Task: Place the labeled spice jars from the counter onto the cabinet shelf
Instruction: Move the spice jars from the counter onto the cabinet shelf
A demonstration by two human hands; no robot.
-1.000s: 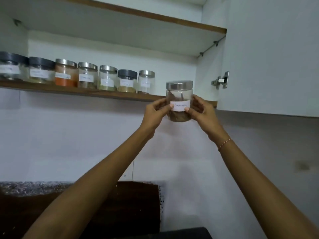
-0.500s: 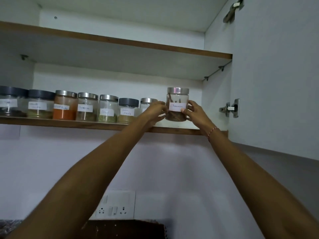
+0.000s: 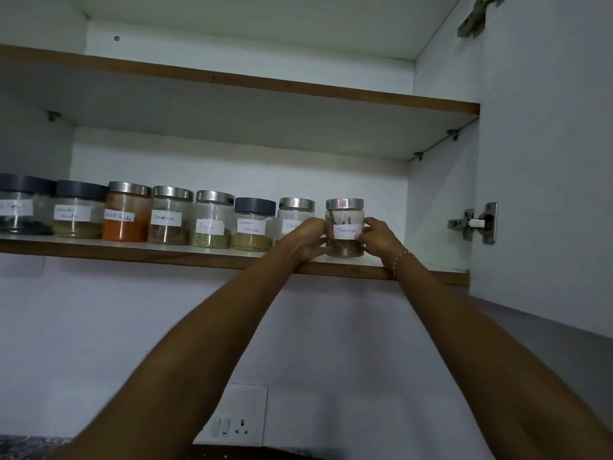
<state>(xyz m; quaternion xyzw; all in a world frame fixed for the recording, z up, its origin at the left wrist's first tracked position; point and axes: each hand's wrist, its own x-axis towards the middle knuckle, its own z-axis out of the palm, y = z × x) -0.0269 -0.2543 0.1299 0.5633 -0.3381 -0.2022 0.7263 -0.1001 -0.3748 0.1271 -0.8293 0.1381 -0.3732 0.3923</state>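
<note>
A glass jar labelled Cinnamon (image 3: 345, 216), with a steel lid and brown sticks inside, stands on the lower cabinet shelf (image 3: 431, 275) at the right end of a row. My left hand (image 3: 308, 239) grips its left side and my right hand (image 3: 378, 235) grips its right side. Left of it stand the Cloves jar (image 3: 295, 214), partly hidden by my left hand, the Garam Masala jar (image 3: 253, 225), the Fennel jar (image 3: 212, 220) and several more labelled jars running to the left edge.
The open cabinet door (image 3: 547, 161) with its hinge (image 3: 477, 224) stands at the right. An upper shelf (image 3: 265, 84) runs overhead. Bare shelf lies right of the Cinnamon jar. A wall socket (image 3: 238, 416) sits below, above a dark counter edge.
Both hands raised the Cinnamon jar from below the shelf edge and moved it in onto the shelf beside the Cloves jar. My view has tilted upward.
</note>
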